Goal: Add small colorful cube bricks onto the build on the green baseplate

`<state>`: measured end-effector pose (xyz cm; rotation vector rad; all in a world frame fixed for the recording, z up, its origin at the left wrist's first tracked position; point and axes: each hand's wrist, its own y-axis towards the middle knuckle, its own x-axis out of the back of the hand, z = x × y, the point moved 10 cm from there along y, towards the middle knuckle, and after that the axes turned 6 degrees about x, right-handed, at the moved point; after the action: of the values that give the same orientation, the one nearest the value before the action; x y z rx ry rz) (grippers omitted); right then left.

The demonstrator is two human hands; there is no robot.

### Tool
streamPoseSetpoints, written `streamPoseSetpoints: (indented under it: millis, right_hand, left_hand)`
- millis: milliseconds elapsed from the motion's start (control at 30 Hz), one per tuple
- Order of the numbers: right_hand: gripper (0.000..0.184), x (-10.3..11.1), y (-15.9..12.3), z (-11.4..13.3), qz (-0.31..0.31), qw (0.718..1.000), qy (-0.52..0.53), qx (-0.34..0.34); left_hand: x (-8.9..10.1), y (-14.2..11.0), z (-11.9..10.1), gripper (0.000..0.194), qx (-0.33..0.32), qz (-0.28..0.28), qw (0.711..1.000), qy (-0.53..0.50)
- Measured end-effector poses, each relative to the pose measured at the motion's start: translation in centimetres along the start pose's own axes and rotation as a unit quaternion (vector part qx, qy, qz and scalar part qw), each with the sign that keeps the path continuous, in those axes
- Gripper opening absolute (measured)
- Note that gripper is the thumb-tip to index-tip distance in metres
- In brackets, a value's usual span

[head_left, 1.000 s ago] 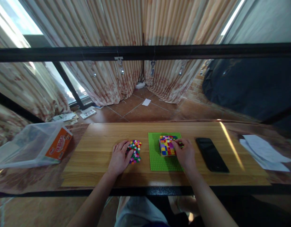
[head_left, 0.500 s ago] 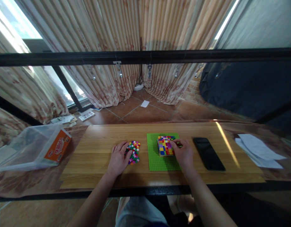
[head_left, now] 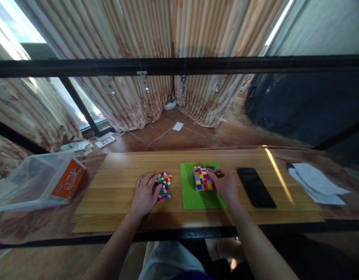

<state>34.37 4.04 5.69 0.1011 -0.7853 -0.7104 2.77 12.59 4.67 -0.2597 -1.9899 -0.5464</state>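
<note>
- Head view: left hand [head_left: 144, 196], thumb spread, at loose bricks [head_left: 165, 187] on worktop [head_left: 109, 190].
- Brick block [head_left: 202, 181] on green baseplate [head_left: 188, 199].
- Right hand [head_left: 226, 186] at block's right side; cannot tell whether pinching.

A wooden board [head_left: 105, 190] carries a green baseplate [head_left: 199, 200] — loose bricks [head_left: 166, 187] to its left, a black phone [head_left: 256, 188] to its right — while the brownish cloth [head_left: 36, 223] bears a clear box [head_left: 30, 173], well left of the baseplate, and papers [head_left: 321, 181], well right.
</note>
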Motion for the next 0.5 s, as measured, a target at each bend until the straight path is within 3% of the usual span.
streamPoseSetpoints:
  millis: [233,500]
  right_hand:
    - [0.035,0.0,-0.4,1.6,-0.013,0.997,-0.017,0.076]
    - [0.039,0.1,-0.9,0.2,-0.034,0.995,0.092,0.032]
  left_hand:
    - [0.2,0.0,-0.1,0.039,-0.01,-0.008,1.0,-0.004]
    - [0.4,0.1,-0.2,0.038,-0.015,-0.016,1.0,-0.006]
